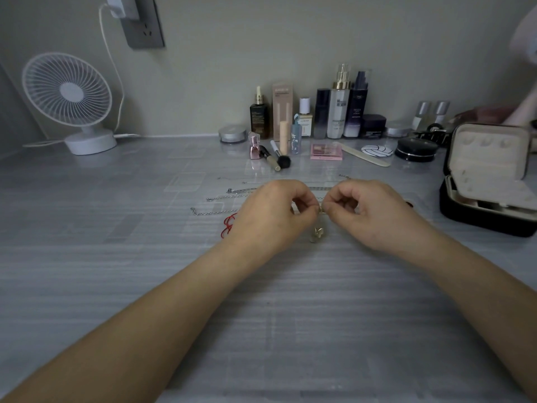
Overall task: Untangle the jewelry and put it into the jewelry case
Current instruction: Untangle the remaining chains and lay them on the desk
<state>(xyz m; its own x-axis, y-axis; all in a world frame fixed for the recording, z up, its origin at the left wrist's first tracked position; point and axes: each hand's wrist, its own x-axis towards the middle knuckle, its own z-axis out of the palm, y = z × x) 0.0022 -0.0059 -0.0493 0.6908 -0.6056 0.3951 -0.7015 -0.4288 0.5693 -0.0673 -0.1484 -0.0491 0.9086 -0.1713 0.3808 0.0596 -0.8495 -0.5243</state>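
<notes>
My left hand (273, 216) and my right hand (369, 213) meet at the table's middle, fingertips pinching a thin chain between them. A small gold butterfly pendant (317, 233) hangs below the pinch, close to the table. Several silver chains (220, 197) lie stretched out behind and left of my left hand. A red cord (228, 223) shows beside my left wrist. The jewelry case (488, 181), black outside and cream inside, stands open at the right edge, apart from my hands.
A white desk fan (69, 103) stands at the back left with its cable running to a wall socket (142, 24). Cosmetic bottles (338, 109), brushes, a pink palette (326, 151), a nail file and compacts line the back of the grey table (116, 257).
</notes>
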